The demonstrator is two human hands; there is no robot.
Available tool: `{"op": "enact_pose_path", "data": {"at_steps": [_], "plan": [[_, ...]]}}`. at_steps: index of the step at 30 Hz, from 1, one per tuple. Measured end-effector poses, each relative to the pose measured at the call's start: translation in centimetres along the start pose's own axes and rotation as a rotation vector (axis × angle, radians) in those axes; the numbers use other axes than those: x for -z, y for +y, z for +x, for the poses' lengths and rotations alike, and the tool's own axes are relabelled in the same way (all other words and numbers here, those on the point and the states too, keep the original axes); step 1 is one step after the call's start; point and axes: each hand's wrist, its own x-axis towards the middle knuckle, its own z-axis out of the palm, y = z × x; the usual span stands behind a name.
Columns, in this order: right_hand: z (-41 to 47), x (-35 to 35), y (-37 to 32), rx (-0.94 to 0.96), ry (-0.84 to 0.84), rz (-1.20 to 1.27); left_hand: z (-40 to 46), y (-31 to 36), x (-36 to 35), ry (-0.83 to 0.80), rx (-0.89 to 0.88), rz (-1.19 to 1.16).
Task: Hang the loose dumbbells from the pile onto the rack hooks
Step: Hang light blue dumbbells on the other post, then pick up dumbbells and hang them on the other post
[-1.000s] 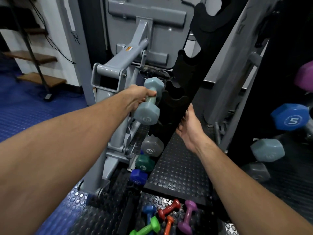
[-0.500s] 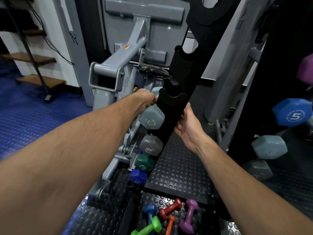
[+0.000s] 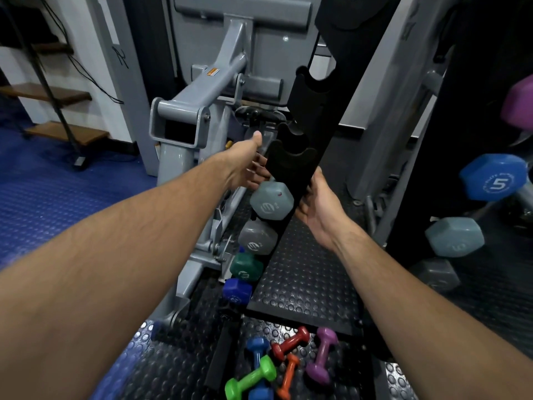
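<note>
My left hand (image 3: 245,166) has released fingers beside the black rack (image 3: 291,166), just above the grey-blue dumbbell (image 3: 271,200) hanging on its hook. My right hand (image 3: 320,209) grips the rack's edge from the other side. The loose pile (image 3: 282,362) lies on the studded floor mat (image 3: 302,284) below.

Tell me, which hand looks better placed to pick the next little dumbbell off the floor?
Probably the left hand: it is open beside the black rack, holding nothing. The right hand grips the rack's edge. The small colourful dumbbells lie between both arms.
</note>
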Motion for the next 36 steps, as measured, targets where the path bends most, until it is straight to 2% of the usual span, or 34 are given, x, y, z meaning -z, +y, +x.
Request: {"op": "enact_pose_path", "data": {"at_steps": [8,11,16,20,25,30,36], "plan": [[0.2,0.4,0.1,-0.004,0.001,-0.038,0.0,-2.1,0.5,0.012,-0.088,-0.013],[-0.1,0.8,0.0,-0.013,0.011,-0.076,-0.4,-3.6,0.4,0.061,-0.13,-0.078],[-1.0,2.8,3.0,-0.043,0.119,-0.166,-1.0,-8.4,1.2,0.194,-0.178,-0.161],[-2.3,5.4,7.9,-0.135,0.175,-0.206,-1.3,-15.0,1.4,0.296,-0.125,-0.214],[-4.5,8.6,15.0,-0.269,0.201,-0.251,-1.8,-24.5,1.4,0.43,0.042,-0.299],[-6.1,11.6,21.0,-0.405,0.18,-0.376,-3.0,-32.7,-0.7,0.47,0.182,-0.349],[-7.6,15.3,27.3,-0.516,0.2,-0.463,-3.8,-41.4,-4.3,0.477,0.295,-0.278]]}}
